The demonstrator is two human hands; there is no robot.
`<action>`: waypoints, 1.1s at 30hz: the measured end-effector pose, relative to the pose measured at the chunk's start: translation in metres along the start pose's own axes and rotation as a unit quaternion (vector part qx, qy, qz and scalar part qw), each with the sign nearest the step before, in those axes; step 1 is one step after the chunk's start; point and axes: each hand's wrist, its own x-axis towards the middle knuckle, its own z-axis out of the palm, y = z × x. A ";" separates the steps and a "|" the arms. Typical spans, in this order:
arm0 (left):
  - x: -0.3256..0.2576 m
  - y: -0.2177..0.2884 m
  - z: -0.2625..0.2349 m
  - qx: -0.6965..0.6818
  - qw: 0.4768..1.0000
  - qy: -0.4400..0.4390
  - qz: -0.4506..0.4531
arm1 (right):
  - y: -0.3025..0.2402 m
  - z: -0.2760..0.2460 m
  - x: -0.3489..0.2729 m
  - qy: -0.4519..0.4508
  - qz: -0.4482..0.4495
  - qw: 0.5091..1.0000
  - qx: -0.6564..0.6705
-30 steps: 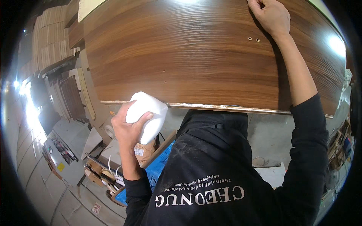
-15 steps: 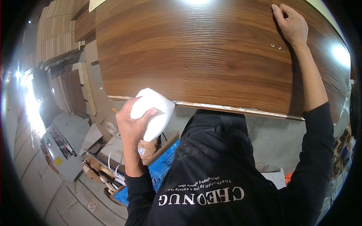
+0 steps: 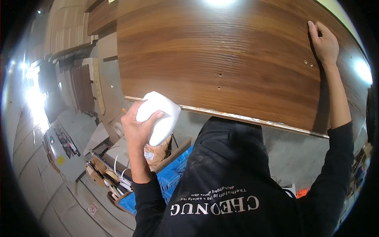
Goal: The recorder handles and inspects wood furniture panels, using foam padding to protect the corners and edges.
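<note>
My left hand (image 3: 136,124) is wrapped round a white plastic bottle (image 3: 164,114), with the thumb across its side. The bottle is at the near edge of a brown wood-grain panel (image 3: 205,51), close to the panel's near left corner. A shiny, wet-looking streak (image 3: 233,115) runs along that edge to the right of the bottle. An orange tip (image 3: 124,110) shows just left of my left hand; whether it belongs to the bottle is unclear. Over the far right of the panel, my right hand (image 3: 327,44) is curled into a loose fist, with nothing visible in it.
Small drilled holes (image 3: 219,81) mark the panel. Below it on the left stand a blue crate (image 3: 169,177), a brown paper bag (image 3: 158,153) and a box of rolls and strips (image 3: 112,179). Stacked boards (image 3: 69,29) fill the far left. A grey cabinet (image 3: 65,156) stands at left.
The view has shifted, so the panel appears farther right. Against the panel, my left hand and the bottle have moved left along the near edge. My right hand keeps its place near two holes.
</note>
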 end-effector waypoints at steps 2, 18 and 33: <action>0.000 -0.001 -0.004 0.006 1.000 0.006 -0.017 | 0.002 0.000 0.000 -0.007 0.013 1.000 -0.006; 0.013 -0.017 -0.020 -0.019 0.999 0.003 -0.039 | 0.007 0.008 0.000 -0.005 0.006 1.000 -0.002; 0.033 -0.050 -0.052 0.007 0.995 0.030 -0.097 | 0.016 0.009 -0.001 0.001 0.000 1.000 -0.007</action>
